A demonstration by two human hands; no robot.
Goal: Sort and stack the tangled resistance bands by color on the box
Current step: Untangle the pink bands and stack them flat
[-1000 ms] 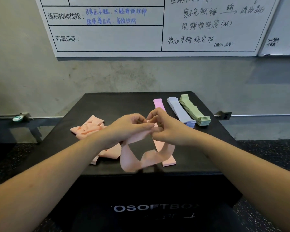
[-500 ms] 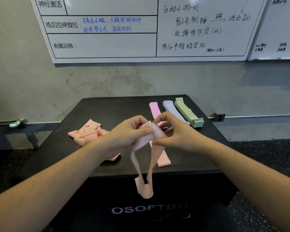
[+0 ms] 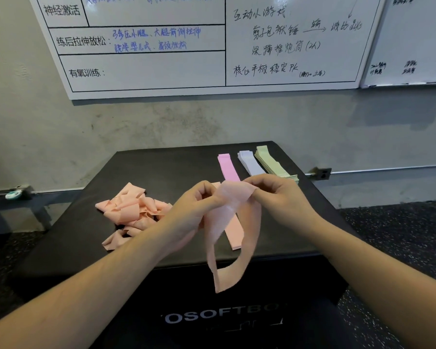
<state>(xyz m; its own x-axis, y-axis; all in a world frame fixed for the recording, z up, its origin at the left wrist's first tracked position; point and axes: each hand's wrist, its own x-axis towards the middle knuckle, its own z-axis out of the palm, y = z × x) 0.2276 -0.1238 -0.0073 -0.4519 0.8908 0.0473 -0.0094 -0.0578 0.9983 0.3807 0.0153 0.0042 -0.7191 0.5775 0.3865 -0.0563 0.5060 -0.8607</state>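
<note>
A single peach band (image 3: 230,238) is held above the front edge of the box (image 3: 161,170), pinched at its top between the left hand (image 3: 199,205) and the right hand (image 3: 275,195), fingers curled onto the material on both sides. The loop is left hanging free below the hands, past the front edge, presumably so that twists can be let out and the band flattened before it is laid down. The peach stack (image 3: 234,233) is placed lengthwise just behind the hanging loop, near the front edge, and is judged to be the intended destination. Three further sorted stacks are set side by side toward the back right corner: a pink stack (image 3: 228,167), a lavender stack (image 3: 251,163) and a green stack (image 3: 272,161), the green one nearest the right edge; separation by colour is thereby kept. The unsorted peach pile (image 3: 134,212) is left toward the left edge, well apart from the stacks, so that finished and pending bands are not mixed. On the front face of the box, white lettering "OSOFTBO" (image 3: 224,316) can be read; its ends are cut off. On the whiteboard (image 3: 161,69) above, Chinese training notes are written, including "有氧训练:", "练后拉伸放松:" and "神经激活"; "PK" can also be read.
</note>
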